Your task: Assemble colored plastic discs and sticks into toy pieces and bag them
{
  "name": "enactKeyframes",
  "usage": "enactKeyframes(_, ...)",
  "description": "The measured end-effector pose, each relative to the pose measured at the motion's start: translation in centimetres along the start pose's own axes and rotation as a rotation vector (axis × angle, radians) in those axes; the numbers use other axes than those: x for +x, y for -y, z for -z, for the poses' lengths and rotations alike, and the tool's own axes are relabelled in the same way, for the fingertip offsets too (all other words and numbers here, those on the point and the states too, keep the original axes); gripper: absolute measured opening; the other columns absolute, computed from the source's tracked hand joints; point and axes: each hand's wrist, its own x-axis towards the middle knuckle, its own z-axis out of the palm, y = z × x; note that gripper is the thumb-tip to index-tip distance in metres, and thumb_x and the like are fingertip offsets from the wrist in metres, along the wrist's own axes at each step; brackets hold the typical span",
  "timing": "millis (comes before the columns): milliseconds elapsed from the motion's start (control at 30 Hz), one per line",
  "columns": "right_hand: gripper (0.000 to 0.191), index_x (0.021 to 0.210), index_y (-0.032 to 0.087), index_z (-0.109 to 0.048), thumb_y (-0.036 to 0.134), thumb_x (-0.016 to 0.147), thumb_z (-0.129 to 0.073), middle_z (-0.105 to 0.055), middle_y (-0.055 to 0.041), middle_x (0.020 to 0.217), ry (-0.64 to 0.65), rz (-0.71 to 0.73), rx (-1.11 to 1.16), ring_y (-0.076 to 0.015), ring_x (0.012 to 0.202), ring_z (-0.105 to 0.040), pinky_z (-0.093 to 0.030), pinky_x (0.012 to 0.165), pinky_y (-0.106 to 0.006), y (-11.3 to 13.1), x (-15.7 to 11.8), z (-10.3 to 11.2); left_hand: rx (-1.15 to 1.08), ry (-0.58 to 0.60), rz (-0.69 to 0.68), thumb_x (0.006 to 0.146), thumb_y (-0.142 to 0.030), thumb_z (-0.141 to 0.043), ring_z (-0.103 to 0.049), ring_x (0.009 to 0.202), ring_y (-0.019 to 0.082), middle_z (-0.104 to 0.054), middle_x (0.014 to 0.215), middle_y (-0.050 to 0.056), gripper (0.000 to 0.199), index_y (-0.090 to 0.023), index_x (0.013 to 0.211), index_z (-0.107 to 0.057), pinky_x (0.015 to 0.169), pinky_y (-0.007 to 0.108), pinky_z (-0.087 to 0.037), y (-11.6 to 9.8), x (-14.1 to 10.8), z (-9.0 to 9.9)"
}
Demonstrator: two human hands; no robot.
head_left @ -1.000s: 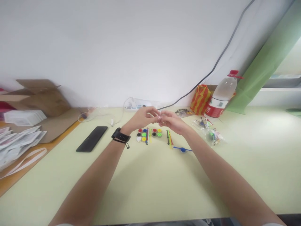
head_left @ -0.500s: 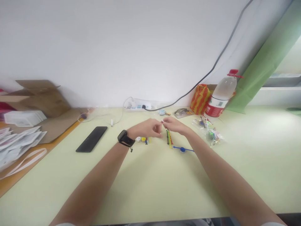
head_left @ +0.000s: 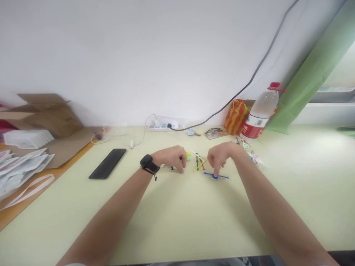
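My left hand [head_left: 175, 158] is closed, with thumb and fingertips brought together low over the table. A tiny pale bit shows at its fingertips, too small to name. Beside it lie small yellow and green round pieces [head_left: 188, 156]; other small parts are partly hidden under the hand. My right hand [head_left: 220, 157] points down, its fingertips on the round hub of a blue plastic arrow-ended bar [head_left: 223, 177] lying on the table. Between the hands rest several thin plastic sticks, with a yellow stick [head_left: 200, 165] lying slantwise across the others.
A black phone-like slab [head_left: 107, 164] lies at left, near cardboard [head_left: 66, 147] and white packets [head_left: 23, 168]. Along the wall are a power strip [head_left: 163, 123], a striped bag [head_left: 235, 116] and a large bottle [head_left: 260, 114]. Plastic-bagged parts [head_left: 253, 157] lie behind my right wrist.
My hands have moved apart from where they met. The right came down onto the blue bar's hub; the left lowered slightly. A white stick now lies with the others, and the yellow one is turned.
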Motion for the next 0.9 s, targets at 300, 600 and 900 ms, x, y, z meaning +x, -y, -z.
enactKeyframes(300,0.037,0.074,0.015,-0.067,0.02,0.048,-0.092,-0.073,-0.0052,0.069,0.098,-0.087,0.023,-0.0268,0.078,-0.074,-0.054,0.066,-0.03,1.6,1.0,-0.8,0.002,-0.093,0.019,0.063,-0.027,-0.085,-0.061,0.069,0.015,-0.07,0.084,-0.001,0.031,-0.021,0.093,-0.078,0.057,0.025,-0.04,0.9,-0.4,0.6)
enactKeyframes(600,0.017,0.088,0.019,-0.067,0.021,0.072,-0.072,-0.076,-0.0044,0.084,-0.232,0.405,0.344,-0.0178,0.076,-0.069,-0.054,0.07,-0.027,0.0,-2.0,0.5,-0.09,-0.328,-0.107,0.078,-0.043,-0.08,-0.064,0.073,0.015,-0.072,0.088,0.003,0.032,-0.02,0.1,-0.075,0.063,0.025,-0.047,-0.3,-0.8,1.3)
enactKeyframes(900,0.013,0.084,0.02,-0.059,0.022,0.075,-0.067,-0.07,-0.0025,0.078,-0.571,0.669,0.82,-0.0161,0.076,-0.066,-0.055,0.076,-0.028,2.5,0.9,-0.1,-0.232,-0.643,-0.263,0.09,-0.038,-0.071,-0.072,0.088,0.017,-0.077,0.102,0.006,0.023,-0.019,0.103,-0.076,0.087,0.031,-0.06,-3.6,-0.4,1.1)
